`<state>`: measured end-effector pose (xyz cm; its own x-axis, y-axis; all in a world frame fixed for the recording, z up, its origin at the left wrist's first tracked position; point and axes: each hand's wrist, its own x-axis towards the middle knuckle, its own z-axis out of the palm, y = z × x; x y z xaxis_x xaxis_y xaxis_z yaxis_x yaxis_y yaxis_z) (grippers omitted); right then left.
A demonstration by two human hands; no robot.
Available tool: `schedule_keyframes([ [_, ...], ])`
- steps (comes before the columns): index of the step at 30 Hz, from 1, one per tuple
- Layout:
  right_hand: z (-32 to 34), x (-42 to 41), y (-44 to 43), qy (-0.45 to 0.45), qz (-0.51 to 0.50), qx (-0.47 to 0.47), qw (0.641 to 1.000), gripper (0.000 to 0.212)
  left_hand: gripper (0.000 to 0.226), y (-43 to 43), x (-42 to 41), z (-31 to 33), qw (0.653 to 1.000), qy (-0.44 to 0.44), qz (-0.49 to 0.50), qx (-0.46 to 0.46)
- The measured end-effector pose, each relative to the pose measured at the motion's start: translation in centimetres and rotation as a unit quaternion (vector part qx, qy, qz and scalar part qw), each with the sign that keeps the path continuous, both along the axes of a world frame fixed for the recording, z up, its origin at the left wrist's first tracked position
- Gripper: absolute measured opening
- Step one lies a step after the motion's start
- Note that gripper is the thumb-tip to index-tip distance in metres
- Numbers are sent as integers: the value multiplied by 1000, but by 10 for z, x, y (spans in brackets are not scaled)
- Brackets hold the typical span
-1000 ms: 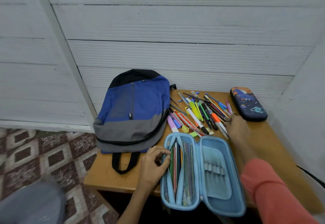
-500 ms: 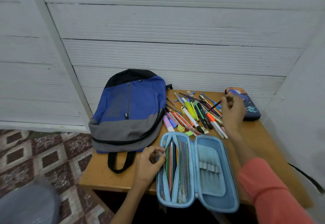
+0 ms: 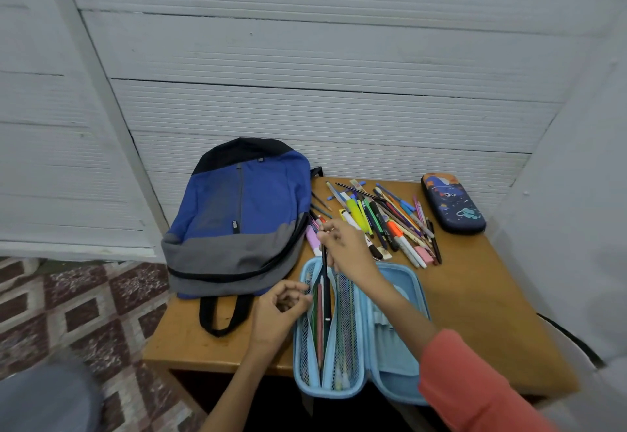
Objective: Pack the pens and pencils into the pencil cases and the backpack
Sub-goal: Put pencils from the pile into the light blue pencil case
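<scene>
At the table's near edge, your left hand pinches the pocket edge of the open pencil case, which already holds several pencils. Your right hand pinches a black pencil, tip down in that pocket. Beyond, a big pile of pens lies loose, and the second pencil case at far right and the backpack at left look closed, so most packing seems left.

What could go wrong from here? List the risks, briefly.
1. The open blue pencil case hangs over the table's near edge, so pushing down on it could tip it off.
2. The black pencil in the right hand may snag on the mesh pocket if the left hand lets the pocket's edge slip.
3. The right hand is close to the loose pen pile and could scatter it.
</scene>
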<state>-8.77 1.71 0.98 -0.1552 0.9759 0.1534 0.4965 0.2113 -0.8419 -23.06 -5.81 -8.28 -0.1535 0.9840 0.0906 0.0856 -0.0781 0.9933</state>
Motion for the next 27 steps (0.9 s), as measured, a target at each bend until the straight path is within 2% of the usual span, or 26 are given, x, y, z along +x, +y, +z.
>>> schedule_keyframes([
  [5,-8,-10,1,-112,18,-31,993,16,12,0,-1,-1,1000,11,4,7],
  [9,-21,-10,-5,-241,48,-84,966,21,12,-1,-1,-2,1000,13,4,9],
  [11,-25,-7,-11,-286,47,-57,955,25,12,-1,-2,-3,1000,21,3,13],
  [14,-26,-4,-18,-340,43,7,940,19,12,-1,-1,-4,999,40,0,21],
  [18,-27,-1,-22,-417,57,32,906,23,6,-2,-1,-7,996,76,-15,38],
  [22,-27,4,-22,-414,51,22,909,34,13,-2,-1,-12,979,172,-43,96],
  [27,-31,8,-20,-342,39,-40,938,44,28,-1,3,-10,944,298,-58,128],
])
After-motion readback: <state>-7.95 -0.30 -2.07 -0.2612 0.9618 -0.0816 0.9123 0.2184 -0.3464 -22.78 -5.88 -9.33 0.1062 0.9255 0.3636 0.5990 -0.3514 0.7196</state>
